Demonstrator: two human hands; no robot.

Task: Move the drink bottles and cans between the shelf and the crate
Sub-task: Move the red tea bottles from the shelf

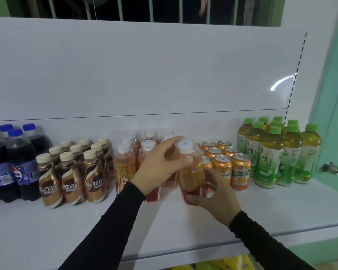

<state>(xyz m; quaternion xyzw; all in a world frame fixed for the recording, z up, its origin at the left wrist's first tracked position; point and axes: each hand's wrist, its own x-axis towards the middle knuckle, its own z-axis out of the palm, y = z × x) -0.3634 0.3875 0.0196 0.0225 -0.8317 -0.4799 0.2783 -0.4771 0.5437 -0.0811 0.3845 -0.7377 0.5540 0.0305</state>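
While both hands close on one orange tea bottle (189,172), the front strip of the white shelf (86,230) lies bare from the bottles out to its front edge, giving open room there on either side of the black sleeves. The left hand (160,164) curls its fingers over the bottle's shoulder just below the white cap, and the right hand (215,193) wraps its fingers round the bottle's base. The bottle stands tilted a little, at the front right of the other orange tea bottles (125,164), and whether its base touches the shelf cannot be told, since the right hand covers it. Just to its right stand the orange cans (240,170), and further right the green tea bottles (269,152) reach near the shelf's right end, beside a pale green door (332,114) with a metal knob. To the left are brown coffee bottles (70,176), then dark cola bottles (18,158), which the picture's left edge cuts off. Tea bottles at the back are blurred and partly hidden by the left hand. Below the shelf, yellow packs (222,265) show only in part. No crate can be seen.
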